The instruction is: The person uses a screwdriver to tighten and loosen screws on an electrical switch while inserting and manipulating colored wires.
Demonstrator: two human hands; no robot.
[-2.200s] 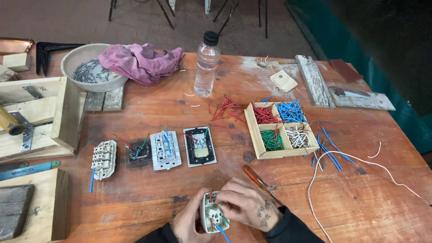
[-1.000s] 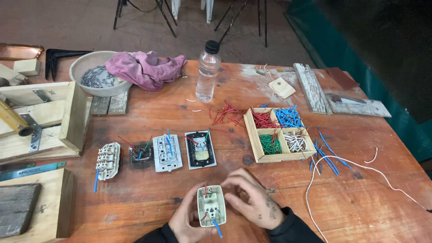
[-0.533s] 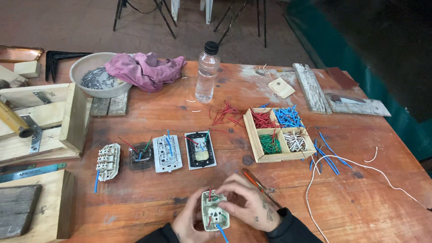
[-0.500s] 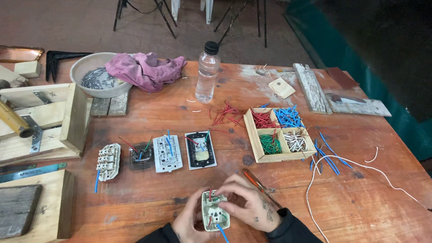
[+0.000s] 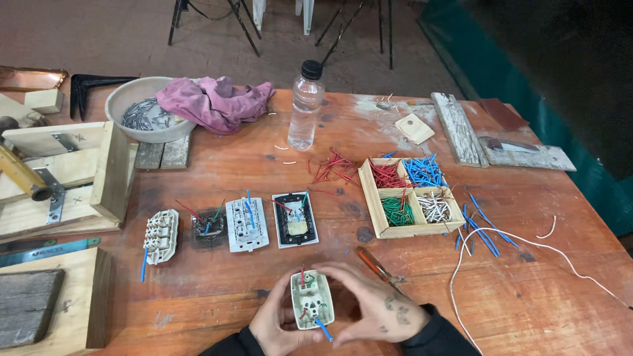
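Both hands, left hand (image 5: 277,323) and right hand (image 5: 376,310), clasp the white socket module (image 5: 312,300) above the table's near edge; its loosely seated blue wire (image 5: 322,328) might slip out if tilted.

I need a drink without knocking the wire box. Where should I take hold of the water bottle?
Grip the clear plastic bottle around its upright body below the black cap, coming from its left side. It stands alone there, while loose red wires and the compartment box lie to its right and front.
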